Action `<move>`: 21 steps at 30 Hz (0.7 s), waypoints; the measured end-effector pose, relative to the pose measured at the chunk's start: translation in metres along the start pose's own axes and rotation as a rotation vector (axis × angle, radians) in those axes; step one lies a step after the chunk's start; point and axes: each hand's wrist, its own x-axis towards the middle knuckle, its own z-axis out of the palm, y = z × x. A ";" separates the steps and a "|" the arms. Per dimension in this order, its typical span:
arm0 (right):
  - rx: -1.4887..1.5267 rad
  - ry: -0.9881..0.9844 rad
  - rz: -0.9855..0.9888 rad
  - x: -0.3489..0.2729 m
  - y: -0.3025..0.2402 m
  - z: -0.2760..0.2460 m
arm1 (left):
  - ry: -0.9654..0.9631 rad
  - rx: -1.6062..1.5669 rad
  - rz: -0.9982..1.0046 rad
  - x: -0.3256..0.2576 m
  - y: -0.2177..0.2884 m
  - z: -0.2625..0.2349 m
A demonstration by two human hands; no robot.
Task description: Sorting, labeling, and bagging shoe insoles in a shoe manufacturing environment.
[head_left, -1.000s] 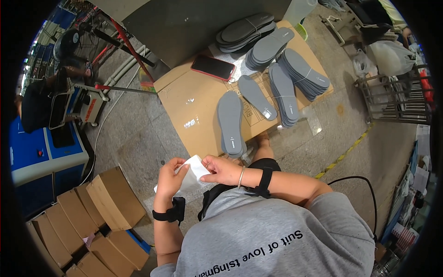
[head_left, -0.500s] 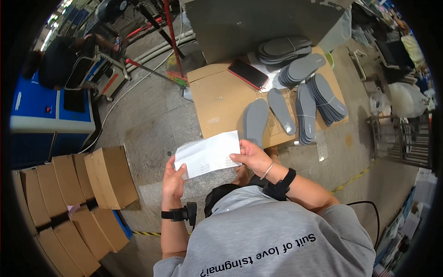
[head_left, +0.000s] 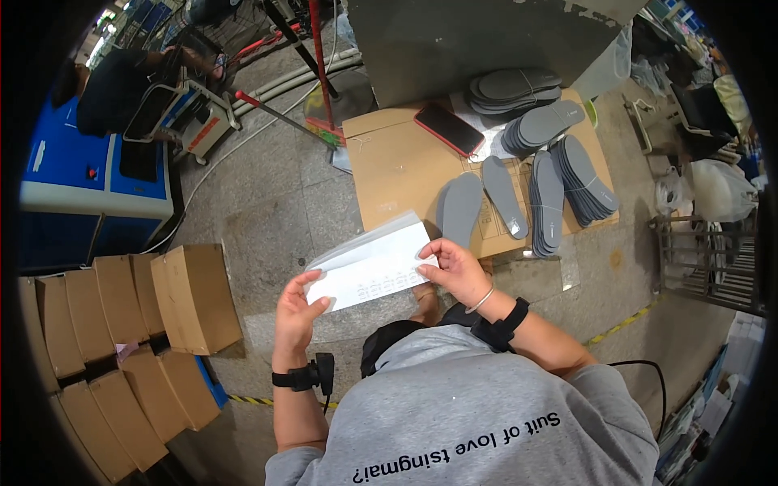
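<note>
I hold a white printed paper (head_left: 369,271) level in front of me, between both hands. My left hand (head_left: 297,312) pinches its left end, thumb on top. At the right end, my right hand (head_left: 455,274) grips it between thumb and fingers. A paler layer fans out behind the far edge; whether it is one folded sheet or several, I cannot tell. Beyond the paper, a cardboard sheet (head_left: 397,182) carries a large grey insole (head_left: 459,206), a narrower one (head_left: 504,196) and tied insole bundles (head_left: 547,202). A red-edged phone (head_left: 448,130) lies among them.
Brown cartons (head_left: 194,300) are stacked at the left, below a blue-and-white machine (head_left: 89,194). A person (head_left: 121,89) sits at the far left. A grey metal panel (head_left: 478,44) rises behind the cardboard. Metal racks (head_left: 705,259) and plastic bags (head_left: 721,190) stand at the right.
The paper has tilted and spread, with its far layer parting from the front one. My left hand has shifted slightly left and down. The whole view has drifted a little.
</note>
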 end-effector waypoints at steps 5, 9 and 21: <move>0.020 -0.020 0.004 -0.007 -0.009 0.006 | -0.074 0.142 -0.033 -0.006 0.010 -0.002; -0.344 -0.031 -0.077 -0.010 0.000 0.015 | 0.070 0.292 -0.111 -0.020 0.019 -0.012; -0.706 0.083 -0.559 -0.007 0.004 0.030 | 0.208 0.687 -0.046 -0.041 0.020 -0.043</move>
